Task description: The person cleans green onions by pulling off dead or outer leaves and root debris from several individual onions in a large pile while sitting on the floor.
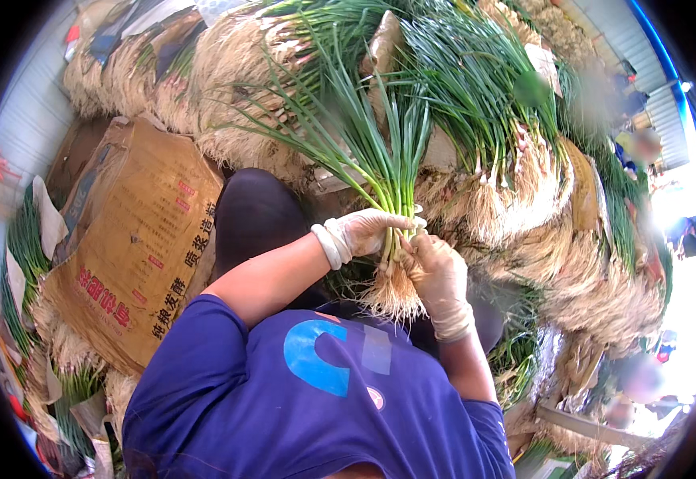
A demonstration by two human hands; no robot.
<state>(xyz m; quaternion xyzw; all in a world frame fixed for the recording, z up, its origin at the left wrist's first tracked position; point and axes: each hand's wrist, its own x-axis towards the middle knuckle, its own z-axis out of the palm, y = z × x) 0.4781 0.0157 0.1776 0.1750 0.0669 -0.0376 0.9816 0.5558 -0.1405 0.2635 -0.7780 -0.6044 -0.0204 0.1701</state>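
Note:
A bunch of green onions (393,167) stands upright before my chest, its leaves fanning away from me. My left hand (369,232), in a thin whitish glove with a pale thick band at the wrist, wraps around the stems just above the white bulbs. My right hand (444,272), gloved too, closes on the lower stems at the bunch's right side, its fingertips close to my left thumb. Beneath both hands hang the pale stringy roots (393,296). A small whitish loop shows by the left thumb; what it is cannot be made out.
Ahead lies a large heap of green onions (462,78) with dense roots (515,197) facing me. On my left is a flattened yellow-brown sack (138,239) bearing print. More root-covered stacks (581,287) curve along the right. A bar (593,422) juts in at lower right. Blurred people appear farther right.

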